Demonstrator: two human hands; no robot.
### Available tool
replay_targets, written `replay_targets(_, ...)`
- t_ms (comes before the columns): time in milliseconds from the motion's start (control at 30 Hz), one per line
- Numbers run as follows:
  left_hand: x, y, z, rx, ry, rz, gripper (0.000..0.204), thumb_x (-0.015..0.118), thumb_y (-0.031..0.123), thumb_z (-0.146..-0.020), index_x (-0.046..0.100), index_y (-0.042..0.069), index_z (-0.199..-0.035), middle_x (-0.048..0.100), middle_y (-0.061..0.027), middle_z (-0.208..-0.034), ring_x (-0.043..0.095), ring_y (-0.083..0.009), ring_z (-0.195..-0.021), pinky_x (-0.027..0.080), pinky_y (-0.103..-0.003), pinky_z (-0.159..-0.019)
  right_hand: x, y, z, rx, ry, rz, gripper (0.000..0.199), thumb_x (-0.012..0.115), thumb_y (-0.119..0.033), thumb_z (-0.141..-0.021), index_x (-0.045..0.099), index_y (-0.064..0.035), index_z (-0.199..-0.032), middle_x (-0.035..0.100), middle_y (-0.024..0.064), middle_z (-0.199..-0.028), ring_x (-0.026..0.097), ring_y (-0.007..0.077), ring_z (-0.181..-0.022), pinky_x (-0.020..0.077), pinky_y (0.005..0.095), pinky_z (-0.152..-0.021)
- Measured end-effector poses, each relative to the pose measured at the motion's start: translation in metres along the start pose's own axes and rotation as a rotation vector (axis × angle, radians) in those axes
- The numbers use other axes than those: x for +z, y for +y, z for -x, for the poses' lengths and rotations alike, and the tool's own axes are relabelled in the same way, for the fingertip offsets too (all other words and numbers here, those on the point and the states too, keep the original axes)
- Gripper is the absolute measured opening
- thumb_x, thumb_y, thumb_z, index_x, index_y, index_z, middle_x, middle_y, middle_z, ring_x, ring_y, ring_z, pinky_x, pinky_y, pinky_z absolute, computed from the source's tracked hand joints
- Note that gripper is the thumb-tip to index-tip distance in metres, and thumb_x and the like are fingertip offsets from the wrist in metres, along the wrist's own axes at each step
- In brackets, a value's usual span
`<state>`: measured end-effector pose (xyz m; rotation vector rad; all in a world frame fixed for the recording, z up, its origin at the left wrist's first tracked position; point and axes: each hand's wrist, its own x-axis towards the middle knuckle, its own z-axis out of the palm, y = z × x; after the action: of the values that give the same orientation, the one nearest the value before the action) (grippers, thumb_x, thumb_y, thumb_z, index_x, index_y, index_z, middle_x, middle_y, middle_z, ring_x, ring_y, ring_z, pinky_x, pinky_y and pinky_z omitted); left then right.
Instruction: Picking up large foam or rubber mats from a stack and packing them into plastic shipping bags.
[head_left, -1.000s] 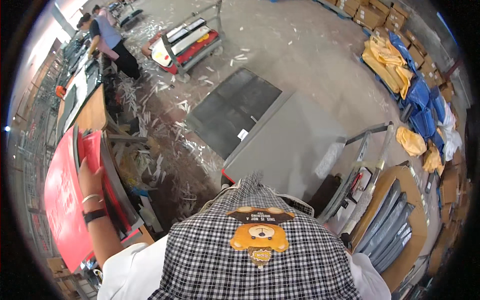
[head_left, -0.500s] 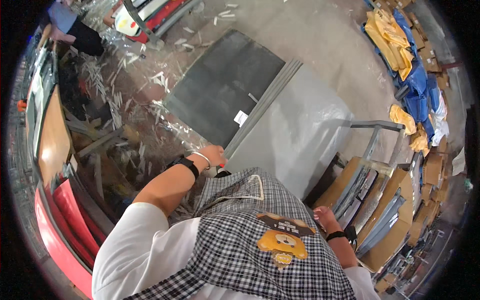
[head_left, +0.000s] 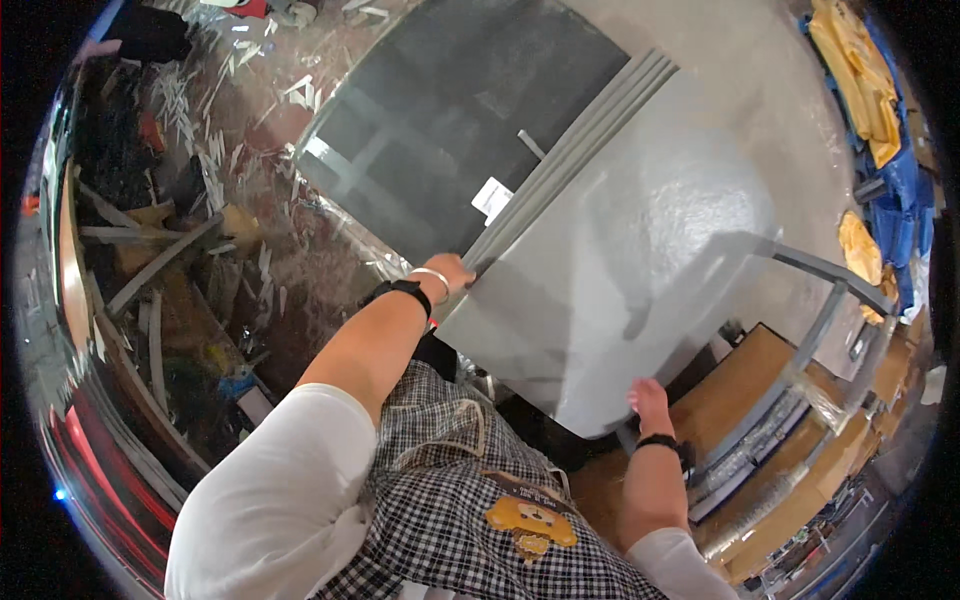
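Observation:
My left hand (head_left: 450, 272) is closed at the near end of several long grey strips (head_left: 575, 155), which lie side by side. Left of the strips lies a large dark grey panel (head_left: 440, 110) bearing a white label (head_left: 491, 198). To their right a smooth light grey sheet (head_left: 610, 250) spreads out, its rounded near edge visible in front of my apron. My right hand (head_left: 650, 402) hovers by that sheet's near right edge with loosely curled fingers apart and nothing visible in it. Whether it touches the sheet is hard to see.
Wood scraps and broken slats (head_left: 165, 240) litter the floor at left. A grey metal frame (head_left: 830, 275) stands at right beside cardboard boxes (head_left: 745, 385). Yellow and blue bags (head_left: 860, 80) lie at the far right. Red sheets (head_left: 100, 460) lean at the lower left.
My view has shifted closer to the panels, and more of the sheet's near edge shows. My right hand has come forward to that edge; my left stays at the strips' end.

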<state>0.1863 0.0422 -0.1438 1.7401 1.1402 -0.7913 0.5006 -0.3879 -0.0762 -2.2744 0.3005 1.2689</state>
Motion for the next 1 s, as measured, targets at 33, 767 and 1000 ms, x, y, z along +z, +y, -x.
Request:
replay_targets(33, -0.001, 0.001, -0.017, -0.001, 0.037, 0.033, 0.042, 0.063, 0.042, -0.08, 0.069, 0.006, -0.1, 0.068, -0.0175, -0.104, 0.062, -0.0362, -0.102, 0.048, -0.043, -0.09, 0.022, -0.006, -0.02, -0.022, -0.047, 0.149, 0.012, 0.055, -0.013, -0.091, 0.062, -0.0058, -0.097, 0.06, 0.0033, -0.073, 0.055, 0.0129, -0.06, 0.0423, 0.0276, -0.05)
replay_targets(767, -0.018, 0.038, -0.155, -0.199, 0.525, 0.156, 0.044, 0.062, 0.039, -0.085, 0.066, 0.003, -0.111, 0.066, -0.0218, -0.11, 0.061, -0.0376, -0.104, 0.048, -0.042, -0.09, 0.112, -0.101, -0.111, 0.078, -0.571, 0.851, 0.047, 0.074, -0.038, -0.081, 0.061, 0.0044, -0.066, 0.065, 0.0128, -0.066, 0.065, 0.0224, -0.057, 0.0539, 0.0353, -0.055)
replay_targets(1000, -0.001, -0.023, -0.173, -0.249, 0.29, 1.014, 0.037, 0.052, 0.031, -0.096, 0.06, 0.002, -0.118, 0.068, -0.0107, -0.1, 0.063, -0.0196, -0.089, 0.049, -0.035, -0.074, 0.119, -0.103, -0.119, 0.04, -0.657, 0.845, 0.044, 0.074, -0.037, -0.08, 0.061, 0.0024, -0.064, 0.064, 0.0125, -0.064, 0.064, 0.022, -0.054, 0.0523, 0.0352, -0.053)
